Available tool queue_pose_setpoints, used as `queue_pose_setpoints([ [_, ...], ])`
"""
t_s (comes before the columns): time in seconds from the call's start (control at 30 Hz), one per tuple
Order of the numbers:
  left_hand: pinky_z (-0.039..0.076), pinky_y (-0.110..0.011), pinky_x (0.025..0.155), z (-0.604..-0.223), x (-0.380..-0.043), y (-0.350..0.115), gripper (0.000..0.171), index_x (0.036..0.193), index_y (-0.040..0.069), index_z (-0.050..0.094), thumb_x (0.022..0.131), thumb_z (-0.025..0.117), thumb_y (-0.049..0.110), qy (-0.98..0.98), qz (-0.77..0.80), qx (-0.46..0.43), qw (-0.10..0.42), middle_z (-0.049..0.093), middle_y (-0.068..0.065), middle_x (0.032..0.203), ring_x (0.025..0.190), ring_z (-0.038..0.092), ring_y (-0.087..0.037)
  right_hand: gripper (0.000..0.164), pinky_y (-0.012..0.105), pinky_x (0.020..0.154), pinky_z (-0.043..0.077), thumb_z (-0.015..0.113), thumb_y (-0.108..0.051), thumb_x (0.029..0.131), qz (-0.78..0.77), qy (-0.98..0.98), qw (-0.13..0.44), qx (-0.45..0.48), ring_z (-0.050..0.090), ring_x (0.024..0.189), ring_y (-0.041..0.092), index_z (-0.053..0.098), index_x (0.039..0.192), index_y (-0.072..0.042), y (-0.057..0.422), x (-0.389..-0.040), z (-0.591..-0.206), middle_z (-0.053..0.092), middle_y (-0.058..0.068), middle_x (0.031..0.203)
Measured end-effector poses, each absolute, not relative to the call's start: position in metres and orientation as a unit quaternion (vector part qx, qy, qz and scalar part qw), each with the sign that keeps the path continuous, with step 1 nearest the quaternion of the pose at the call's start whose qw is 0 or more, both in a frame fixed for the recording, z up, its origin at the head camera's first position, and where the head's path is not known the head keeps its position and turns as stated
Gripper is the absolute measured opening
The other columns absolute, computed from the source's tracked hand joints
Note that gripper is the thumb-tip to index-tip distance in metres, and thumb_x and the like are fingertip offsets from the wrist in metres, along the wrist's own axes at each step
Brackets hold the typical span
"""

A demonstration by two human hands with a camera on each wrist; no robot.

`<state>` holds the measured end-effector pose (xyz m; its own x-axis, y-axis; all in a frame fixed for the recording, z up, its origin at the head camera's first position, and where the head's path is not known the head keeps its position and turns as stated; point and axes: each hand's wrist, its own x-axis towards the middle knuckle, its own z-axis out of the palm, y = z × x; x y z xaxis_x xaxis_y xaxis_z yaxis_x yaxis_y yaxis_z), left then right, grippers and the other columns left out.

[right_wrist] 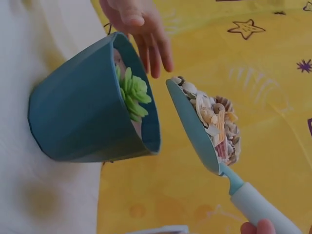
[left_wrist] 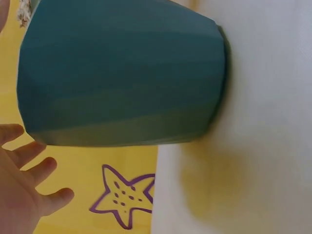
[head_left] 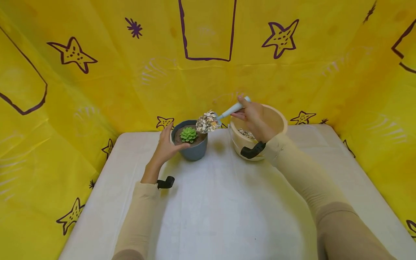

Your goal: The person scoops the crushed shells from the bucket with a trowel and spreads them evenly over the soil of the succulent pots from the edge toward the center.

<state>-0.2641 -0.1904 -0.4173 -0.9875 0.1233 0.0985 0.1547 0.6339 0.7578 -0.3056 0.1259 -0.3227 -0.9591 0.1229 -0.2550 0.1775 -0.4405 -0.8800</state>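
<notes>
My right hand (head_left: 254, 117) grips the pale handle of a light blue garden trowel (right_wrist: 195, 131). Small seashells (right_wrist: 214, 119) are heaped in its scoop, which hangs over the right rim of a blue-grey flower pot (head_left: 194, 153). In that pot a green succulent (head_left: 188, 134) stands in brown soil. My left hand (head_left: 165, 146) is at the pot's left side, thumb along the near rim and fingers toward the back. In the left wrist view its fingers (left_wrist: 41, 170) are spread and fairly straight, the nearest ones right at the rim.
Close under my right forearm stands a larger cream bucket (head_left: 279, 117) with more shells (head_left: 246, 134) inside. Both containers are near the back edge of a white-covered table (head_left: 208, 209). Yellow cloth (head_left: 208, 83) with purple drawings hangs behind and at both sides.
</notes>
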Motion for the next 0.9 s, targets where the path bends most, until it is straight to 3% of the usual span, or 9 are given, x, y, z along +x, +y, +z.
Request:
queue_pose_setpoints([
  [0.13, 0.02, -0.068, 0.113, -0.423, -0.266, -0.194, 0.116, 0.157, 0.032, 0.004, 0.073, 0.081, 0.053, -0.896, -0.438, -0.077, 0.001, 0.009, -0.013, 0.164, 0.151, 0.009, -0.038, 0.019, 0.028, 0.06, 0.059, 0.064, -0.022, 0.094, -0.848, 0.512, 0.019, 0.135, 0.07, 0.064, 0.019, 0.059, 0.096, -0.004, 0.121, -0.307, -0.326, 0.065, 0.007, 0.07],
  [0.37, 0.017, -0.061, 0.118, -0.431, -0.268, -0.199, 0.12, 0.158, 0.018, -0.001, 0.076, 0.082, 0.043, -0.877, -0.473, -0.078, -0.023, 0.012, -0.011, 0.164, 0.151, 0.013, -0.032, 0.018, 0.027, 0.056, 0.058, 0.063, -0.02, 0.095, -0.851, 0.508, 0.015, 0.132, 0.068, 0.059, 0.019, 0.057, 0.088, -0.004, 0.113, -0.307, -0.33, 0.065, 0.007, 0.064],
  [0.63, 0.021, -0.061, 0.117, -0.44, -0.269, -0.203, 0.123, 0.157, 0.025, -0.008, 0.076, 0.082, 0.044, -0.864, -0.495, -0.068, -0.066, -0.003, -0.007, 0.166, 0.151, 0.011, -0.04, 0.021, 0.026, 0.06, 0.058, 0.063, -0.023, 0.095, -0.841, 0.527, 0.016, 0.126, 0.069, 0.061, 0.017, 0.057, 0.089, -0.004, 0.104, -0.303, -0.334, 0.065, 0.005, 0.067],
  [0.9, 0.027, -0.056, 0.117, -0.443, -0.27, -0.2, 0.121, 0.158, 0.022, -0.001, 0.075, 0.083, 0.044, -0.858, -0.506, -0.064, -0.058, 0.003, -0.007, 0.166, 0.15, 0.017, -0.037, 0.02, 0.026, 0.062, 0.059, 0.062, -0.025, 0.096, -0.835, 0.535, 0.018, 0.129, 0.069, 0.062, 0.017, 0.058, 0.089, -0.007, 0.099, -0.307, -0.334, 0.065, 0.005, 0.069],
])
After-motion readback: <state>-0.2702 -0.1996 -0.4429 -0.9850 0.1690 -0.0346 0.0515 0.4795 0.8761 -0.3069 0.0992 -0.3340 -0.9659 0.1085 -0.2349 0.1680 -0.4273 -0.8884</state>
